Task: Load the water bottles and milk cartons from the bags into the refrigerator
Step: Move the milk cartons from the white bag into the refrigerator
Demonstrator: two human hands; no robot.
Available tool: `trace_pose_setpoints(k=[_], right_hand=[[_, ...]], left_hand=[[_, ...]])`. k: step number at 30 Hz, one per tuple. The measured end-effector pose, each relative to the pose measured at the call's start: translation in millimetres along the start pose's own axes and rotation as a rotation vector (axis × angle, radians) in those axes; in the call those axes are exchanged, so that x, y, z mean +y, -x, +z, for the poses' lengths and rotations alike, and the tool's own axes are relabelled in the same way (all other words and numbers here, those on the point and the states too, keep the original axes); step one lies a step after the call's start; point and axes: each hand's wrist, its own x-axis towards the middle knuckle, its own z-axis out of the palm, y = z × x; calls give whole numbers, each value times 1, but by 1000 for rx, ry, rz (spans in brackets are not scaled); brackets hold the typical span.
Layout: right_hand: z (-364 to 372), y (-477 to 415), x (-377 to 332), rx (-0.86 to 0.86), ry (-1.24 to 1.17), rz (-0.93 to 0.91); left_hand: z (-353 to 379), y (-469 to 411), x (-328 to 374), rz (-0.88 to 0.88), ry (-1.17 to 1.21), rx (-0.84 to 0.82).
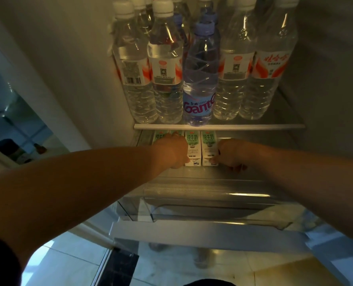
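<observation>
- Left hand (171, 151) lies over the second of the milk cartons (208, 146) from the row's left end, with its fingers draped onto the top. Whether it clamps or merely pushes cannot be told.
- Right hand (231, 153) sits just beside the rightmost carton, thumb touching its lower front. The other fingers are curled low and partly hidden, so the grip cannot be told.
- Both arms reach over the clear drawer (212, 195) into the refrigerator (78, 79).
- Milk cartons: four stand upright and touching in one row, directly below the glass shelf (254, 126). They are judged light and stiff at the corners, with walls that dent if squeezed. Hold them across opposite side faces.
- Water bottles (200, 79): these stand upright in packed rows on the glass shelf. They are judged heavier, thin-walled and smooth. Grasp them at the labelled waist.
</observation>
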Motion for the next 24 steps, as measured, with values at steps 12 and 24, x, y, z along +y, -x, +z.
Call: trace_pose_setpoints(k=[12,24], right_hand=[[-23,17,-11,-134,4,77],[-15,95,-37,278,-40,-281]], left_hand=[[-23,15,-14,30,75,-258],[-23,128,-26,46,443,387]])
